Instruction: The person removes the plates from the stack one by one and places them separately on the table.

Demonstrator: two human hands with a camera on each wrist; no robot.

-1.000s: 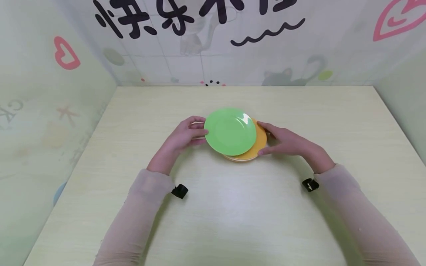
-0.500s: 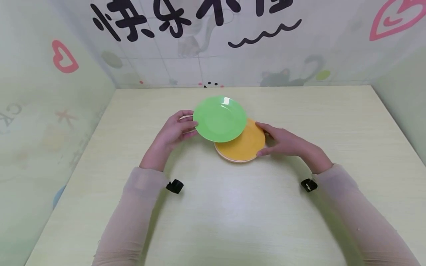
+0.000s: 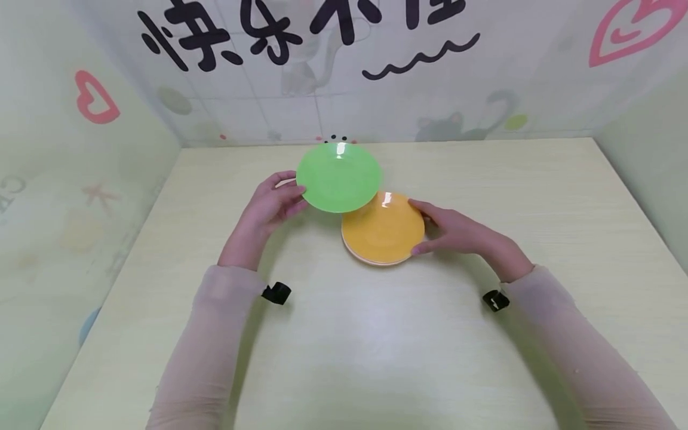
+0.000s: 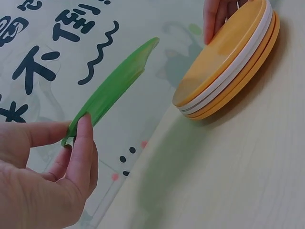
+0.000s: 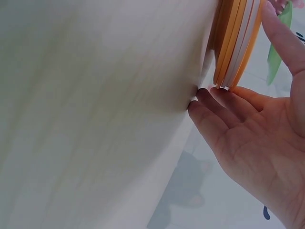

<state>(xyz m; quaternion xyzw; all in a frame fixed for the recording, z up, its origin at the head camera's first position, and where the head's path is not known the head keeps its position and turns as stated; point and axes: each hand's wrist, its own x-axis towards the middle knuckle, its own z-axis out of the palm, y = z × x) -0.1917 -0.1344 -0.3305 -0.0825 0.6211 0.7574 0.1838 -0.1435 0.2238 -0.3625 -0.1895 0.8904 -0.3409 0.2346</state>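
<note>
In the head view my left hand (image 3: 271,200) pinches the left rim of a green plate (image 3: 338,177), raised and tilted above the table. The left wrist view shows this green plate (image 4: 112,88) nearly edge-on, with my left hand (image 4: 52,176) gripping its near end. Lower right, a stack of orange and white plates (image 3: 383,233) sits on the table, an orange one on top. The green plate overlaps its upper left in view. My right hand (image 3: 451,230) holds the stack's right rim between thumb and fingers; in the right wrist view some fingertips (image 5: 202,107) rest on the table.
The pale wooden table (image 3: 349,346) meets a printed back wall (image 3: 258,113) behind the plates. Side walls stand left (image 3: 54,239) and right (image 3: 650,143). Black wrist devices (image 3: 276,293) hang by both cuffs.
My left hand has moved the green plate up and left, away from over the stack, uncovering most of the top orange plate. My right hand has stayed at the stack's rim.
</note>
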